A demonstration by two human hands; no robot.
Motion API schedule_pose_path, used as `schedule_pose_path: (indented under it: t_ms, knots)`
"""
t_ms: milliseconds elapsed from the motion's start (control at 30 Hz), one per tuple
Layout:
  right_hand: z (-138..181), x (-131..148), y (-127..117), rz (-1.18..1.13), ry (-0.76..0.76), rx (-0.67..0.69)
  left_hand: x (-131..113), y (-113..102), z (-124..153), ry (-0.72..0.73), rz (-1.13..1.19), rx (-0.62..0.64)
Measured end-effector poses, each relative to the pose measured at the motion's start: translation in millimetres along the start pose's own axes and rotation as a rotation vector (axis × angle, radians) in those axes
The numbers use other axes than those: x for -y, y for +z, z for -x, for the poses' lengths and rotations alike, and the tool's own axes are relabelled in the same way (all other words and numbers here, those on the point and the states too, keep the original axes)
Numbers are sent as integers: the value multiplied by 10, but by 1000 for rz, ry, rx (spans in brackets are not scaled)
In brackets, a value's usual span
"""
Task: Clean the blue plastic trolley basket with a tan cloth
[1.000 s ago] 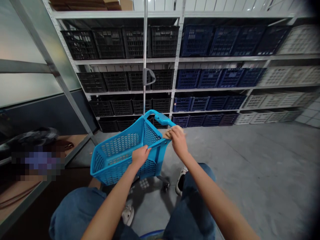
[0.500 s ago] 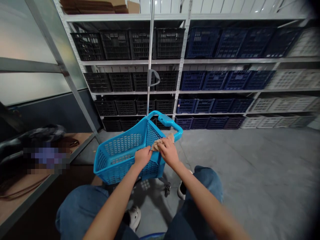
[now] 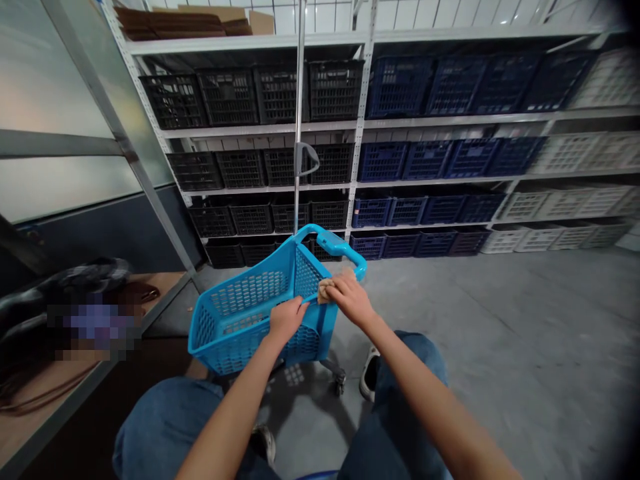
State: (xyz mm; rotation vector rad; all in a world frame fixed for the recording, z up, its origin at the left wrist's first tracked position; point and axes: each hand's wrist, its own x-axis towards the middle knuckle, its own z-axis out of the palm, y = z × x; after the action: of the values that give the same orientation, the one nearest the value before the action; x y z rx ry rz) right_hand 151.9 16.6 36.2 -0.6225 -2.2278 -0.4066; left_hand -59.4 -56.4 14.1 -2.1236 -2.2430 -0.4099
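Note:
A small blue plastic shopping cart (image 3: 240,283) on castors stands in front of my knees, its handle (image 3: 336,245) up at the far right end. My left hand (image 3: 287,319) is closed round the near top rim of the basket. In my right hand (image 3: 351,299) is a beige cloth (image 3: 327,291), pressed to the rim's corner just below the handle. The basket's inside shows only its perforated walls and floor. A pole (image 3: 299,100) with a grey grip rises behind the cart.
Shelves (image 3: 240,132) along the wall hold black crates (image 3: 227,97), blue crates (image 3: 403,83) and white crates (image 3: 505,238). At left stands a wooden bench (image 3: 170,285) with dark cloth and a blurred patch. Grey concrete floor (image 3: 480,333) stretches to the right.
My right hand and the cloth have slid right along the rim, away from my left hand. My left hand keeps its place on the rim. The view has tilted slightly.

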Motion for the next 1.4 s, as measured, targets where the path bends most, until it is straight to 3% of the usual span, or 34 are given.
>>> schedule_pose_path:
  t_ms: [167, 233, 300, 400, 567, 700, 833, 967, 1100, 1233, 1333, 1400]
  knots:
    - [19, -146, -79, -4, 322, -223, -10, 14, 22, -6, -29, -25]
    - [29, -35, -32, -41, 288, -210, -12, 7, 34, -8, -26, -37]
    - [47, 65, 10, -62, 158, -141, -9, -5, 51, -7, -22, -46]
    - [67, 23, -15, -49, 19, -48, 3, -20, 78, -3, -21, -45]
    - [36, -190, -147, 163, 233, -169, 4, -21, 91, -11, -34, -39]
    - [-24, -218, -273, 238, 213, -155, 13, -19, 98, -4, -32, -33]
    - [-105, -320, -429, 279, 226, -243, 44, 5, 119, 19, -17, -60]
    - [-145, -102, -306, 121, 100, -65, 53, 29, 128, 0, -14, -80]
    - [-111, 264, -85, 0, 118, -11, 54, 5, 142, 11, -5, -69]
    - [-49, 108, -167, -18, -60, 58, 71, -17, 168, 14, -1, -70]
    - [32, -117, -225, -6, 88, -66, 79, -15, 175, 12, -8, -64]
    - [107, -98, -138, 10, 218, -190, 78, -17, 174, 11, -10, -59]
